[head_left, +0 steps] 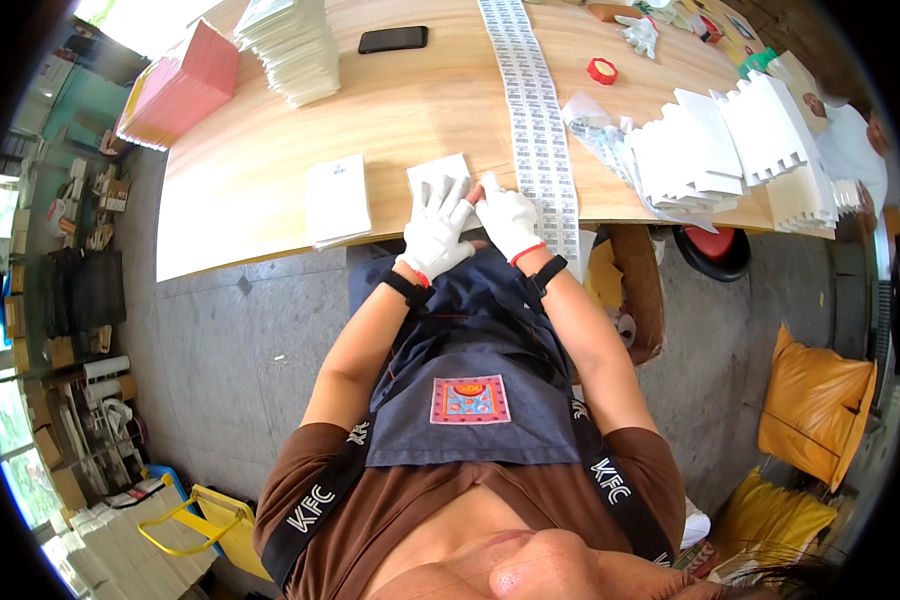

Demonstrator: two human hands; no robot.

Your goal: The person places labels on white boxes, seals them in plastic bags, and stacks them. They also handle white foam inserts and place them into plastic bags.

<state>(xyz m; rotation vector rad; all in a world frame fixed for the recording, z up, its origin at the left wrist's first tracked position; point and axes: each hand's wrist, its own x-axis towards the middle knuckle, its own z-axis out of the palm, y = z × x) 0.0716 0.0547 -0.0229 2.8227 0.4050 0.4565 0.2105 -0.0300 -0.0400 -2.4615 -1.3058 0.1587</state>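
My left hand (436, 228), in a white glove with a red cuff, lies with its fingers stretched out over a white packet (438, 170) at the table's near edge. Close beside it is my right hand (508, 222), gloved the same way, its fingers bent and closed near the packet's right side. Whatever is between those fingertips, if anything, is too small to make out. A long strip of printed labels (540, 120) runs down the table next to my right hand and hangs over the edge. Left of my hands sits a stack of white packets (337, 200).
Tall stacks of pink packets (185, 85) and white packets (290, 50) stand far left, near a black phone (393, 39). White foam pieces (685, 150), a plastic bag (600, 130) and a red tape roll (602, 71) lie right. Another person (850, 150) is at the right edge.
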